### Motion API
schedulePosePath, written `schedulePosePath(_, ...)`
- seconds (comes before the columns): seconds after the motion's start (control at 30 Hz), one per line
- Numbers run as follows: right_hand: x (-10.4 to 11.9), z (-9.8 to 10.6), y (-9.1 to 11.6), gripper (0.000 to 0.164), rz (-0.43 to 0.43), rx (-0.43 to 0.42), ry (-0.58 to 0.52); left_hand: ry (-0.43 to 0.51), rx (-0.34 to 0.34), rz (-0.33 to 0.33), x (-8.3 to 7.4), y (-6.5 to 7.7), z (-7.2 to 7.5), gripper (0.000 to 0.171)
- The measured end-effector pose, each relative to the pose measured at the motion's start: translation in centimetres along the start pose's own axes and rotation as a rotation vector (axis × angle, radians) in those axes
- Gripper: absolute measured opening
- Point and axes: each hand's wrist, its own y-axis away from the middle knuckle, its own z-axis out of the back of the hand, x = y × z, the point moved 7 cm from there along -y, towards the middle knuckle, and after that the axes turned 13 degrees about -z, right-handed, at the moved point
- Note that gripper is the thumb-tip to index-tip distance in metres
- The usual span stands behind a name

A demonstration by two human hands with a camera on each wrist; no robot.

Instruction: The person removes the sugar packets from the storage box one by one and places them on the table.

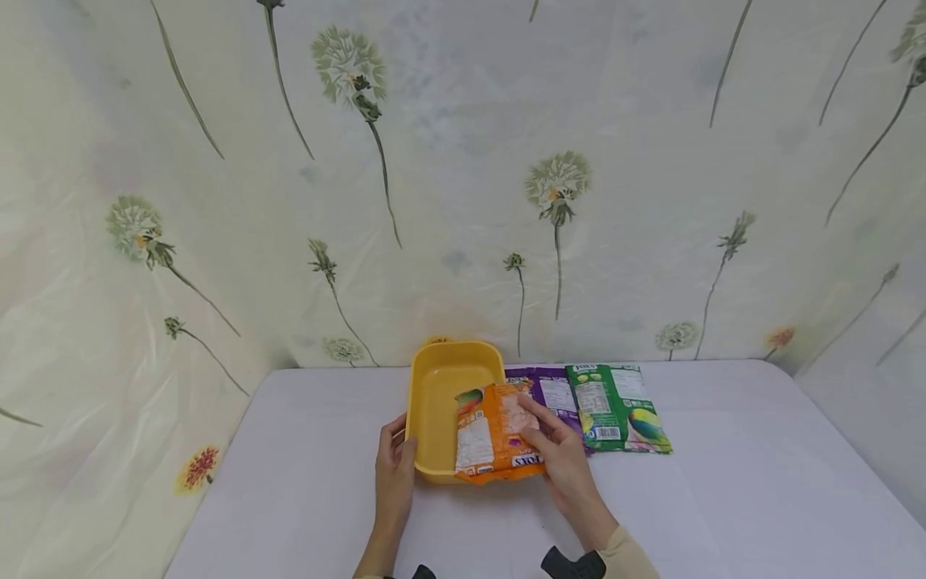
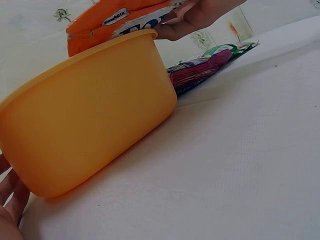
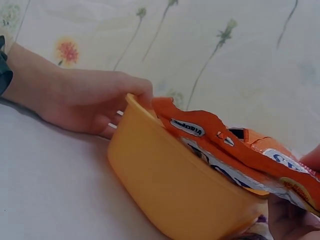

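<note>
A yellow plastic tub (image 1: 434, 402) stands on the table. My left hand (image 1: 395, 466) holds its left side, thumb at the rim and fingers against the outer wall; in the left wrist view only some fingertips (image 2: 15, 190) show. My right hand (image 1: 567, 458) pinches an orange snack packet (image 1: 488, 438) by its right side, thumb on top. The packet is tilted over the tub's right rim, partly above the opening. In the right wrist view the packet (image 3: 240, 155) hangs over the tub (image 3: 165, 175). The visible part of the tub's floor is bare.
To the right of the tub, a purple packet (image 1: 557, 396) lies partly hidden behind the orange one. A green packet (image 1: 615, 406) lies beside it. The table's white cover (image 1: 723, 482) meets a flower-printed sheet (image 1: 448, 201) at the back.
</note>
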Motion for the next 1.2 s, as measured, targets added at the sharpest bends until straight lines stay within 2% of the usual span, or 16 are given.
schedulePosePath(0.13, -0.1, 0.1, 0.1, 0.045, -0.003, 0.003, -0.008, -0.008, 0.005, -0.021, -1.3, 0.2, 0.0, 0.038)
schedulePosePath(0.37, -0.2, 0.4, 0.4, 0.045, -0.015, 0.008, -0.016, -0.002, -0.024, -0.041, 1.4, 0.0, 0.0, 0.036)
schedulePosePath(1.2, -0.5, 1.3, 1.4, 0.045, -0.023, -0.009, -0.014, -0.006, -0.038, -0.048, 1.4, -0.1, -0.1, 0.036)
